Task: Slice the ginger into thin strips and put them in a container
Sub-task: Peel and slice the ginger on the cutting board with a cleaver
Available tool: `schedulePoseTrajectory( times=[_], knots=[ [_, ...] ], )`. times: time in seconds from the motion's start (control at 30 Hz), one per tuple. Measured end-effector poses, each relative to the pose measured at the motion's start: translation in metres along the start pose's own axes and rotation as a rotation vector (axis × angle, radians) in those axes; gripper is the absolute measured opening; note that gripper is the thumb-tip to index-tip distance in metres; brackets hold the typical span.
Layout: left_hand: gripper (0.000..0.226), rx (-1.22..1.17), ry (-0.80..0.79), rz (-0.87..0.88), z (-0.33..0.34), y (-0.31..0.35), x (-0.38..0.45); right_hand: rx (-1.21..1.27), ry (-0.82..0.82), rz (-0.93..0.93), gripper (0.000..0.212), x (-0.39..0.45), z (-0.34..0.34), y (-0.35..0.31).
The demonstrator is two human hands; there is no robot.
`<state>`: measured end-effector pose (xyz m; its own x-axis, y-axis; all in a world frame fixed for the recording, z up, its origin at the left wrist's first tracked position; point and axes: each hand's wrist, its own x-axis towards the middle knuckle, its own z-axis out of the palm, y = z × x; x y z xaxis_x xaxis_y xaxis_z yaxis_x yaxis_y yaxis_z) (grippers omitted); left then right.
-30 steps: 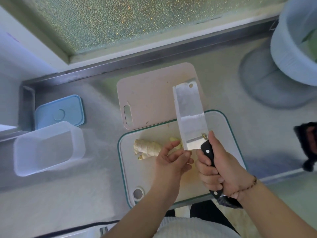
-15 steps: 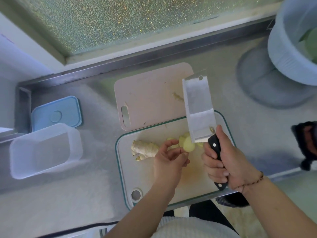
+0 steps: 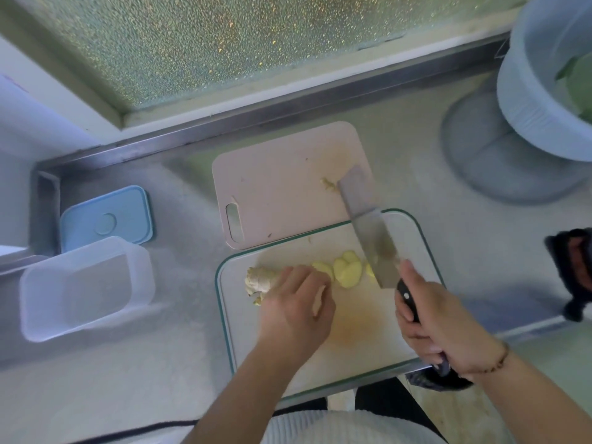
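Left hand (image 3: 296, 307): fingers curled down over the ginger root (image 3: 260, 281), holding it on the glass board (image 3: 323, 354).
Right hand (image 3: 439, 325): gripping cleaver (image 3: 368, 232) handle.
Slices (image 3: 347, 270): at 3 o'clock of root.
Container (image 3: 83, 286): on surface, 9 o'clock of board.

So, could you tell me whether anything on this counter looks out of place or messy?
Slightly: a small ginger scrap lies alone on the pink plastic cutting board, away from the ginger slices on the glass-edged white board, which shows a yellowish stain.
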<state>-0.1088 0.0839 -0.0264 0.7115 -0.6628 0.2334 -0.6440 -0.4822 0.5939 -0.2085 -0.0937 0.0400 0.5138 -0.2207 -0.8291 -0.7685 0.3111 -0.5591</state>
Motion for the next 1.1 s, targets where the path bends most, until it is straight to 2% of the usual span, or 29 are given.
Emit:
schedulePoseTrajectory(
  times=[0.03,0.1,0.17,0.23,0.43,0.53,0.63,0.77,0.9,1.1],
  knots=[
    [0.01,0.017,0.055,0.038,-0.007,-0.013,-0.003,-0.098,-0.008,-0.027,0.064,-0.001,0.007,0.004],
    [0.019,0.102,0.084,0.007,-0.019,-0.041,-0.011,-0.3,-0.017,-0.101,0.063,-0.002,0.024,0.013],
    [0.031,0.157,0.032,-0.023,-0.022,-0.065,-0.02,-0.475,-0.018,-0.178,0.064,0.001,0.042,0.023],
    [0.037,0.084,-0.009,-0.003,-0.018,-0.077,-0.026,-0.561,-0.006,-0.218,0.065,0.006,0.057,0.031],
    [0.024,-0.158,-0.005,0.12,-0.004,-0.078,-0.029,-0.597,0.027,-0.246,0.059,0.01,0.071,0.042],
    [0.015,-0.044,0.065,0.144,0.003,-0.075,-0.037,-0.594,0.019,-0.216,0.06,0.006,0.065,0.044],
    [0.034,0.028,0.109,0.183,0.009,-0.067,-0.047,-0.616,0.044,-0.241,0.059,-0.001,0.062,0.046],
    [0.016,-0.004,0.087,0.151,0.012,-0.063,-0.048,-0.619,0.058,-0.271,0.065,-0.015,0.062,0.051],
    [0.024,0.007,0.112,0.144,0.014,-0.062,-0.048,-0.621,0.085,-0.247,0.07,-0.023,0.062,0.052],
    [0.026,0.017,0.114,0.143,0.017,-0.063,-0.048,-0.636,0.06,-0.263,0.075,-0.023,0.057,0.051]
  ],
)
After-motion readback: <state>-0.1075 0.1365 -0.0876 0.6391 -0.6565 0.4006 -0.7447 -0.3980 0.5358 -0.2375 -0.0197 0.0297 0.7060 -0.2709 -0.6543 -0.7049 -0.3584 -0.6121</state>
